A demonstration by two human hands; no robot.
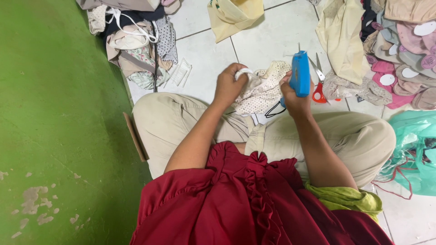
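1. Cream fabric with small dark dots, a small garment (263, 88), sits bunched between my two hands above my crossed legs, over the white tiled floor (268, 41).
2. I record my left hand (228, 84) curled closed, pinching a white edge of the garment at its upper left.
3. I record my right hand (294, 93) wrapped around the grip of a blue tagging gun (300, 72), held upright just beside the garment's right edge; whether its needle touches the cloth I cannot tell.
4. Red-handled scissors (319, 88) lie on the floor just right of the gun.
5. A pile of garments (136, 41) lies on the floor to the upper left, against the green wall (50, 113).
6. A second heap, pink and beige garments with white oval tags (404, 54), lies at upper right.
7. A teal plastic bag (415, 149) rests beside my right knee.
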